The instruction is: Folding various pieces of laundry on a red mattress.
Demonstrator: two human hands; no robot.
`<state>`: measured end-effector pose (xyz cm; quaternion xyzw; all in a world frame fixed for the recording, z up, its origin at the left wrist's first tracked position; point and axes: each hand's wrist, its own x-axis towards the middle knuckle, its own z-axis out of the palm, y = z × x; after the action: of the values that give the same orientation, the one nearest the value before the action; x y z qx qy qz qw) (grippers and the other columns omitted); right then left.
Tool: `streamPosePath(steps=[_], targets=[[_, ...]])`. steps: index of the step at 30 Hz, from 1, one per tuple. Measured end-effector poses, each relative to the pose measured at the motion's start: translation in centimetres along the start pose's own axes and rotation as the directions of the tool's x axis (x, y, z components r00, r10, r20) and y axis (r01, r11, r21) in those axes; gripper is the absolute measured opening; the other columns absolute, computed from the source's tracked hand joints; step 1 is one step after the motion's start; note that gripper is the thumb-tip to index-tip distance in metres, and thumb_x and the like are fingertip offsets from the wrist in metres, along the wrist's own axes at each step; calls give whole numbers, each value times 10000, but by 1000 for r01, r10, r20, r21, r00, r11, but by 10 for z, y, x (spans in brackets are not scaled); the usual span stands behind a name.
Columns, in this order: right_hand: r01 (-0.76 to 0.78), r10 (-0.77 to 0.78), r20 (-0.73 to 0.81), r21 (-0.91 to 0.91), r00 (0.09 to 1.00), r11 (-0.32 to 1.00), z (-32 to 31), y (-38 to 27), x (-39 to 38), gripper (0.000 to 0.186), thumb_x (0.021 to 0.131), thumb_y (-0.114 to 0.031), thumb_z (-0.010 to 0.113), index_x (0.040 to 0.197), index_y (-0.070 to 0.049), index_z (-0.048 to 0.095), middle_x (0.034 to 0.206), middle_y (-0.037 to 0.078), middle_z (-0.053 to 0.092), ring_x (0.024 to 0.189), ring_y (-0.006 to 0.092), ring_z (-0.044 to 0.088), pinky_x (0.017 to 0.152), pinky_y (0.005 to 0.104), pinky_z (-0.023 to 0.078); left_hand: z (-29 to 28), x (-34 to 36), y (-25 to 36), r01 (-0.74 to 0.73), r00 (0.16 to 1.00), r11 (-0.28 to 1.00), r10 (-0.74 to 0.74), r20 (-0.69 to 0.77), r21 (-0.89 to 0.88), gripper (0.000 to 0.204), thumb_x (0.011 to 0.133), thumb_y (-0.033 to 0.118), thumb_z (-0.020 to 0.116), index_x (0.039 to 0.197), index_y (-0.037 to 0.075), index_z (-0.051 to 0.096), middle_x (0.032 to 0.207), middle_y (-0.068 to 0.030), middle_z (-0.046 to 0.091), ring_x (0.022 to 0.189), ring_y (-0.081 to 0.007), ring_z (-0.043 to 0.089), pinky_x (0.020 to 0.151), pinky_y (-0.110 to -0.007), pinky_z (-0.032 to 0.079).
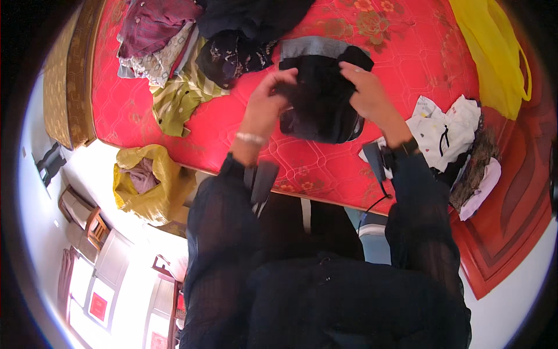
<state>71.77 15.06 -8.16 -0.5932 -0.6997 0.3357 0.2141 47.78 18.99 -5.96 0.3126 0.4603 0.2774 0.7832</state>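
A folded black garment point(319, 93) with a grey band along its far edge lies on the red patterned mattress point(418, 52) in front of me. My left hand point(268, 104) is at its left side, the fingers curved and apart, slightly blurred. Over its right side is my right hand point(369, 96), with the fingers stretched toward the far right corner. Neither hand visibly grips the cloth; whether the fingertips touch it is hard to tell.
Clothes in maroon point(154, 26), black point(235, 58) and olive point(174, 110) lie piled at the far left. A white printed garment point(444, 134) rests on the right, below a yellow bag point(494, 52). A yellow sack point(142, 186) holding cloth stands beside the mattress's left edge.
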Motion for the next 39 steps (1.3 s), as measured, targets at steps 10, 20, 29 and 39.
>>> streamPosePath(steps=[10, 20, 29, 39], targets=[[-101, 64, -283, -117, 957, 988, 21, -77, 15, 466, 728, -93, 605, 1184, -65, 518, 1115, 203, 545, 983, 352, 525, 861, 461, 390, -4, 6, -116, 302, 932, 901, -348, -105, -312, 433, 942, 282, 442, 1325, 91, 378, 1220, -69, 502, 989, -189, 516, 870, -291, 400], [-65, 95, 107, -256, 990, 965, 87, -65, -58, 787, 522, -192, 778, 1246, -138, 474, 1245, 165, 443, 1252, 390, 326, 908, 536, 335, -47, -29, -144, 276, 961, 878, -246, -126, 390, 587, 865, 347, 580, 1264, -59, 437, 1200, -145, 523, 1115, -225, 493, 913, -321, 398], [-186, 173, -90, -172, 981, 967, 93, -41, -79, 454, 745, -174, 586, 1197, -151, 549, 1268, 92, 484, 1290, 322, 327, 993, 552, 279, -10, -33, -86, 368, 923, 919, -379, -59, -141, 304, 902, 197, 536, 1136, 3, 520, 1082, -103, 589, 983, -220, 575, 878, -333, 437], [-242, 762, 279, 956, 584, -165, -65, -41, -195, 357, 803, -111, 643, 1124, 23, 563, 1037, 83, 638, 929, 204, 606, 879, 333, 459, -2, -87, -62, 376, 911, 924, -383, -151, -73, 259, 897, 278, 537, 1055, 73, 534, 983, -124, 622, 839, -262, 620, 723, -373, 488]])
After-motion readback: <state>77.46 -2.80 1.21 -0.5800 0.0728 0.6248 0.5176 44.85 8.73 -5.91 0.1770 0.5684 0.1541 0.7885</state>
